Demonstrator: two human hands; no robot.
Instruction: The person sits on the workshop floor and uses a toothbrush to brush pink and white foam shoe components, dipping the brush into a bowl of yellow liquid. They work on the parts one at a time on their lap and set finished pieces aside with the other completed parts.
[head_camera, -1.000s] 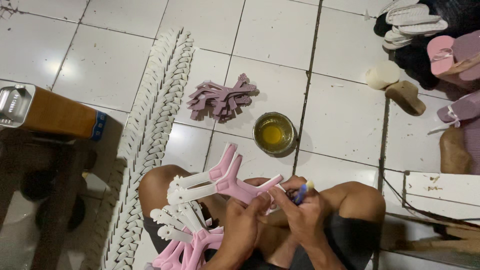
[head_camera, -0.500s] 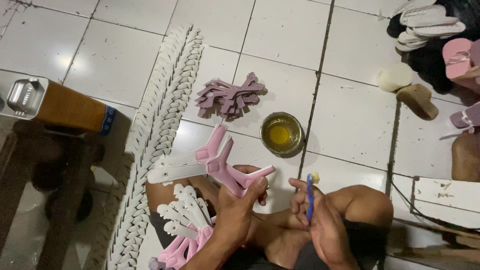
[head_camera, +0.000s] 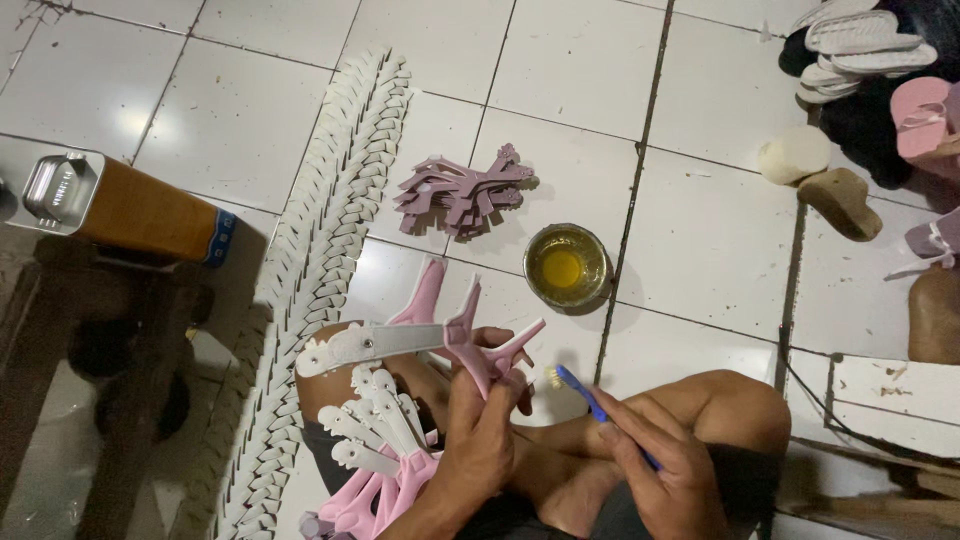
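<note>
Left hand (head_camera: 480, 440) grips a pink Y-shaped sandal strap (head_camera: 475, 335) held up over the person's lap; right hand (head_camera: 665, 470) is closed around a blue toothbrush (head_camera: 585, 395), bristles just beside the strap. More pink and white straps (head_camera: 375, 440) rest on the left thigh. Beyond on the tiled floor (head_camera: 700, 230): a small bowl of yellow glue (head_camera: 565, 267), mauve straps (head_camera: 460, 190), and a long row of white straps (head_camera: 335, 200)

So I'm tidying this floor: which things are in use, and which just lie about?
In use: left hand gripping pink Y-shaped sandal strap; right hand holding blue toothbrush; round metal bowl of yellow glue.
Lying about: mauve strap pile; tan sponge.
</note>
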